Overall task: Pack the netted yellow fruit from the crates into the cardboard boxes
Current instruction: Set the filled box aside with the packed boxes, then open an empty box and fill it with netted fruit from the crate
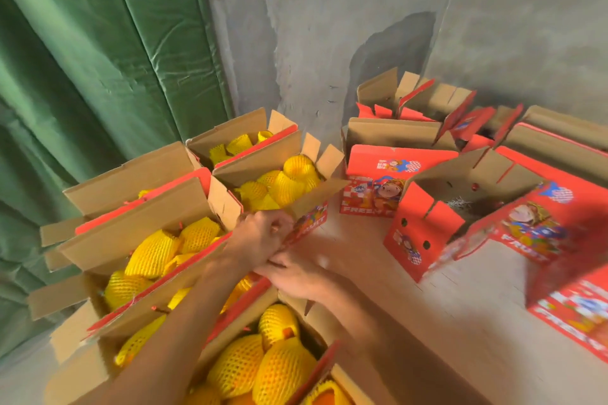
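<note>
Several open cardboard boxes on the left hold yellow fruit in foam nets: one at the bottom (230,316) with netted fruit (283,368), one to its left (131,230) with fruit (151,253), and one further back (269,158) with fruit (289,181). My left hand (260,237) reaches across the boxes, and its curled fingers grip the red printed flap (309,220) of the further box. My right hand (296,276) lies just below it, fingertips at the same corner; blur hides whether it holds anything.
Empty red printed boxes stand open on the right, the nearest (424,230) with its flaps up and more (394,131) behind it. They sit on a pale surface (394,299). A green curtain (82,59) hangs at the left and a grey wall (329,26) stands behind.
</note>
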`<state>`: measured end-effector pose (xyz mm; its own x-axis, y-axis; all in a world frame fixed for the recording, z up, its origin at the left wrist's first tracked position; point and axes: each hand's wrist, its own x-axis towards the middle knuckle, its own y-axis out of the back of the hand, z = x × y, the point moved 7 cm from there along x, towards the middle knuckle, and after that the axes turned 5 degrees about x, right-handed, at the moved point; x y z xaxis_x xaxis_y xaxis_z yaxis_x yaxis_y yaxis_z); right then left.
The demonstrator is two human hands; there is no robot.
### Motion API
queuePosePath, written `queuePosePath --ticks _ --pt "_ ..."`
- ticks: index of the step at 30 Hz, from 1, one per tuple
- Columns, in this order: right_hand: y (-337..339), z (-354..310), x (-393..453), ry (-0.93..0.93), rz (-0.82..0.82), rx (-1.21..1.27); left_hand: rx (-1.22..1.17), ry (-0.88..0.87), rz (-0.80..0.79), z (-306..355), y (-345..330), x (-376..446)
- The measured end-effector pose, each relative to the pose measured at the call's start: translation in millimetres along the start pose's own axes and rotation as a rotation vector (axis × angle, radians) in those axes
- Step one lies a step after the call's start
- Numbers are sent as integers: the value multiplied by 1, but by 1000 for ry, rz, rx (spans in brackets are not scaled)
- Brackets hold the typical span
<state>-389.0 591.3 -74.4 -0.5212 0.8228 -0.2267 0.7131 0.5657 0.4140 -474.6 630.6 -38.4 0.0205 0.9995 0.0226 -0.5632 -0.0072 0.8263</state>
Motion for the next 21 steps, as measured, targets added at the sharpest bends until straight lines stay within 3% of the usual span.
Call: queuePosePath --ticks 5,8,14,18,21 --pt "46 -5 -85 52 267 -353 -215 -161 -26 71 -20 -35" --pt "82 17 -143 -10 294 -273 -376 -211 -130 127 -46 -64" --pt "142 69 -260 -102 521 -160 -609 -274 -359 235 -111 -110" --pt "166 77 -298 -106 616 -135 -556 -315 -336 275 -140 -108" --pt "189 94 -310 -140 704 -159 -356 -398 -191 294 -149 -77"
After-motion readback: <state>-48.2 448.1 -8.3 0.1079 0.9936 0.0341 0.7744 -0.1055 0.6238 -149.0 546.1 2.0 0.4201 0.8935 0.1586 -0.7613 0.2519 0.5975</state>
